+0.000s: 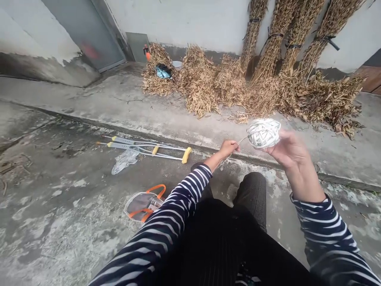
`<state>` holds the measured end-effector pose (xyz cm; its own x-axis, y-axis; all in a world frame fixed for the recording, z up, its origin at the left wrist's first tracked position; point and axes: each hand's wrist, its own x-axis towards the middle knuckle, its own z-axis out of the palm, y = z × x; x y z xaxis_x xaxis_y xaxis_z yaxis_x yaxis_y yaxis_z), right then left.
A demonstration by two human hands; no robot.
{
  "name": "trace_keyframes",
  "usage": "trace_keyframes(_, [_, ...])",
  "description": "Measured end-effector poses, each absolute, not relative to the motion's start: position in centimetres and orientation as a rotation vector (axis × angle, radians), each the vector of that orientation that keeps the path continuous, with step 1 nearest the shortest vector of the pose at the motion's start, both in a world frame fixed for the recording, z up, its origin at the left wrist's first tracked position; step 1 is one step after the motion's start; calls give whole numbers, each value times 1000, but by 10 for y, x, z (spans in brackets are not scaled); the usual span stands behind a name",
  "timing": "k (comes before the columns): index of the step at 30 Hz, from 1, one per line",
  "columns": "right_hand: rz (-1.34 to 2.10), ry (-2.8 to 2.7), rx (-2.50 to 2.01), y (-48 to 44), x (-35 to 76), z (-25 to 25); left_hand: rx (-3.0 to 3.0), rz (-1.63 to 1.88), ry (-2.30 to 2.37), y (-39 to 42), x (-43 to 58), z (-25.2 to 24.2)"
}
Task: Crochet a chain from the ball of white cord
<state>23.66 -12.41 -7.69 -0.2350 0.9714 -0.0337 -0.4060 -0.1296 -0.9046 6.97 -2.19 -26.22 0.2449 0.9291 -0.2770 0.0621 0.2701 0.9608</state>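
A ball of white twine rests in my right hand, which is closed around its right side and slightly blurred. From the ball's left side a short strand of twine runs to my left hand. The fingers of my left hand are closed on that strand. Both hands are raised in front of my knees, with the ball higher than my left hand.
Dried plant bundles lie along the wall, and tied upright bundles lean there. Crutches with yellow pads lie beside a low concrete edge. Close to them are a clear plastic bag and a bag with orange handles.
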Motion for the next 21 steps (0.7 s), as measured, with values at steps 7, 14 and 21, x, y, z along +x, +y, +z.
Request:
trace_keyframes(7, [1539, -966, -872, -128, 244, -66, 1138, 727, 1291, -4, 60, -290])
trace_keyframes(14, [1412, -785, -919, -136, 245, -55, 1204, 657, 1379, -7, 37, -318])
trace_keyframes(21, [1328, -758, -909, -150, 249, -37, 1187, 710, 1409, 6, 18, -319])
